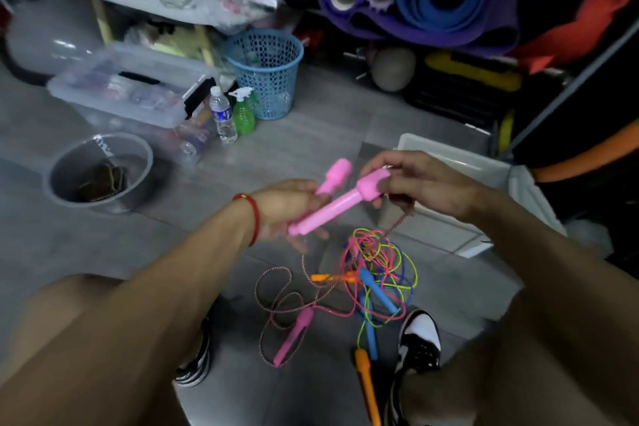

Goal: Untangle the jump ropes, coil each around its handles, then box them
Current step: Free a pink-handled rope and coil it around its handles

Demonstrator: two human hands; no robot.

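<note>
The person sits low over the grey floor (311, 156), knees spread, both hands up in front. The left hand (287, 207) grips two pink handles (332, 207) side by side, their thick heads pointing up and away. The right hand (415, 183) pinches the head of the nearer handle, fingers curled over its top, and a speckled cord (397, 223) hangs from under that hand down toward the floor. A red band (254, 218) circles the left wrist.

Below the hands, between the two shoes (420, 339), lies the tangle (377, 263): pink, yellow, green and blue ropes knotted in a loose nest, with blue handles (375, 287) and an orange handle (366, 380) sticking out of it. Another pink handle (294, 335) lies to the left of the nest, ringed by loops of the speckled cord.

A white box (460, 162) sits open just behind the right hand. Farther back stand a blue basket (266, 73), a water bottle (223, 114), a green spray bottle (243, 112), a clear bin (138, 86) and a round tub (100, 173).
</note>
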